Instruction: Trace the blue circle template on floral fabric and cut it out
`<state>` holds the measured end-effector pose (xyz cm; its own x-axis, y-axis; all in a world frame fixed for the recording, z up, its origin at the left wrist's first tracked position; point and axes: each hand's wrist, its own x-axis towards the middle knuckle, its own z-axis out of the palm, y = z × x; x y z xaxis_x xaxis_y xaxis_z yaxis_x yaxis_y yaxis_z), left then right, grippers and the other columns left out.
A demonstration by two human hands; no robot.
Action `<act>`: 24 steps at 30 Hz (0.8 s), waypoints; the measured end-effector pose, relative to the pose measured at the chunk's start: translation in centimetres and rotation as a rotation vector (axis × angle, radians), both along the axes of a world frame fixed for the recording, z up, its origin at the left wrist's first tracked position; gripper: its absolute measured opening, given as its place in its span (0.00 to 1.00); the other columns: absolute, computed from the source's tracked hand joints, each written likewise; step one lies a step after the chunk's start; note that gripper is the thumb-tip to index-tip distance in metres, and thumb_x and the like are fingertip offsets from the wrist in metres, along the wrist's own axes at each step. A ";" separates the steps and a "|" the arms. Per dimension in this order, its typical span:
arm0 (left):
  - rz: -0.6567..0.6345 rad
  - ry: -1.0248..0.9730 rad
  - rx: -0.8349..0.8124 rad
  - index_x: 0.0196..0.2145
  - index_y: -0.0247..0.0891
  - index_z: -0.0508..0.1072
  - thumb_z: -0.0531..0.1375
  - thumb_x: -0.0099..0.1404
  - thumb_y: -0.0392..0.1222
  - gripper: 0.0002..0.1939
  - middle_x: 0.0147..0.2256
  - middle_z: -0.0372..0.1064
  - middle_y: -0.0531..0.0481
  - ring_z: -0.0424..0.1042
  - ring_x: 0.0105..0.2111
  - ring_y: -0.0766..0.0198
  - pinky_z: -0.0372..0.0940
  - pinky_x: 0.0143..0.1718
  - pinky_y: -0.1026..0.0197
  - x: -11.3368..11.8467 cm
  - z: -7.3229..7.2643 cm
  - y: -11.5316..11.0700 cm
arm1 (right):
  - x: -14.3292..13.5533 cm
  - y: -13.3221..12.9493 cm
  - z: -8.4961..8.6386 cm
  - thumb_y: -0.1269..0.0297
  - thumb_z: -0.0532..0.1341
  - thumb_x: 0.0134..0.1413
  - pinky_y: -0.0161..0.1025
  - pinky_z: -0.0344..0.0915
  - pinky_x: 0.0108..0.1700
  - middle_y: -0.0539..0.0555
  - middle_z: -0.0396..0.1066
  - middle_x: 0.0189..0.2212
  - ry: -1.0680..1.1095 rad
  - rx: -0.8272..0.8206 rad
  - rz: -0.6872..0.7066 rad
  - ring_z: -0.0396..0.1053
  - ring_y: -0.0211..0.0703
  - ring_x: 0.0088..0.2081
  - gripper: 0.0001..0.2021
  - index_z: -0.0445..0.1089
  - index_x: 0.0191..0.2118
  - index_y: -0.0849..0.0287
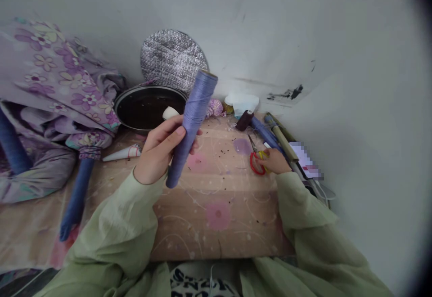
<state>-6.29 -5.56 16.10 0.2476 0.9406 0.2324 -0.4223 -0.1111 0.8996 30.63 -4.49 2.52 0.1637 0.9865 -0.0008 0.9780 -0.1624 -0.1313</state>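
Observation:
A long tube wrapped in blue-purple thread [193, 128] is raised above the table, tilted, its hollow wider end up. My left hand [160, 148] is closed round its middle. At the right of the table, my right hand [276, 161] is closed at the handles of scissors [257, 164], one loop red and one yellow, with the blades pointing away from me. Just beyond the scissors lies a dark spool of thread [245, 120] with a white tip. Another blue tube [266, 134] rests beside my right hand.
On the left are purple floral cloth [57, 72], a blue wrapped tube [78, 193] and a white cone [123, 153]. Behind stand a black pan [145, 129] and a silver round mat [173, 56] against the wall. Olive rolls [283, 139] lie at the right edge.

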 end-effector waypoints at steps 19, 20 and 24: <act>-0.011 0.039 0.109 0.43 0.34 0.70 0.54 0.61 0.41 0.14 0.34 0.67 0.47 0.66 0.28 0.63 0.63 0.25 0.62 -1.1 0.2 0.5 | -10.2 2.1 1.6 0.64 0.59 0.49 0.38 0.65 0.45 0.56 0.70 0.44 1.100 -0.438 0.278 0.67 0.43 0.47 0.16 0.67 0.46 0.59; -0.011 0.043 0.113 0.43 0.34 0.70 0.54 0.61 0.41 0.14 0.34 0.67 0.47 0.66 0.28 0.63 0.63 0.25 0.62 -1.1 0.2 0.5 | -10.3 3.6 1.6 0.64 0.55 0.53 0.39 0.63 0.49 0.55 0.67 0.48 1.104 -0.331 0.222 0.62 0.41 0.52 0.17 0.63 0.50 0.56; 0.024 0.061 0.101 0.42 0.35 0.71 0.55 0.60 0.41 0.13 0.33 0.67 0.46 0.67 0.27 0.62 0.62 0.25 0.61 -1.2 0.4 0.4 | -9.5 5.0 1.9 0.62 0.49 0.58 0.39 0.62 0.50 0.57 0.65 0.51 1.139 -0.337 0.209 0.61 0.41 0.53 0.17 0.62 0.51 0.57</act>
<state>-7.50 -5.14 16.48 0.2419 0.9188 0.3119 -0.3636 -0.2122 0.9071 21.13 0.53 4.42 -0.2612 0.9163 -0.3036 0.3402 -0.2069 -0.9173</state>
